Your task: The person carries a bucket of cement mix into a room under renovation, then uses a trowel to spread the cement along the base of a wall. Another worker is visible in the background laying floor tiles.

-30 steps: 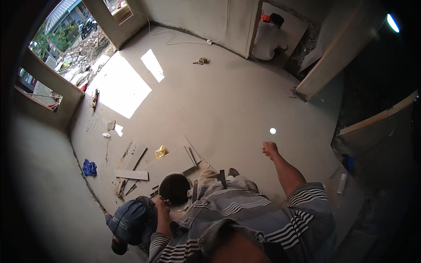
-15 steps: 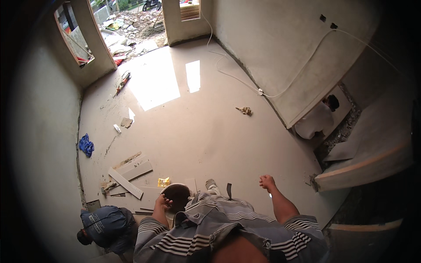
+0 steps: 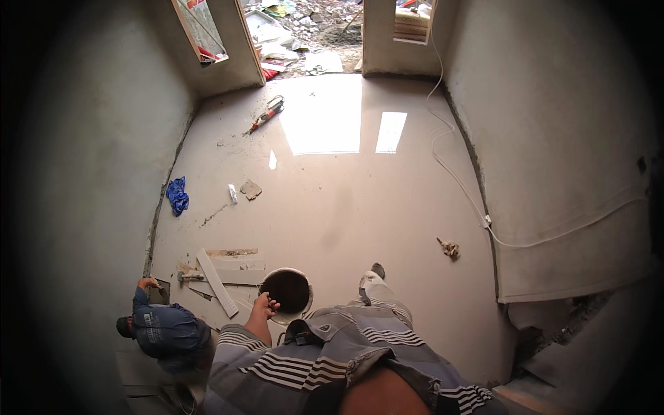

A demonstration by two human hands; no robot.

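Observation:
My left hand is over the left rim of a round bucket, fingers loosely curled and a little apart, with nothing visible in them. I cannot tell whether it touches the rim. The bucket's inside is dark, and what it holds cannot be made out. My right hand is out of view, hidden below my striped shirt or past the lower edge. One of my feet is on the smooth floor right of the bucket.
Tile strips and a hammer lie left of the bucket. A co-worker crouches by the left wall. A blue bag, a tile piece, a red power tool, a crumpled lump and a white cable lie on the floor.
The view has turned to the right and moved forward. My right hand has left the picture. My left hand stays beside the bucket, and a foot has come forward. The yellow packet is no longer visible.

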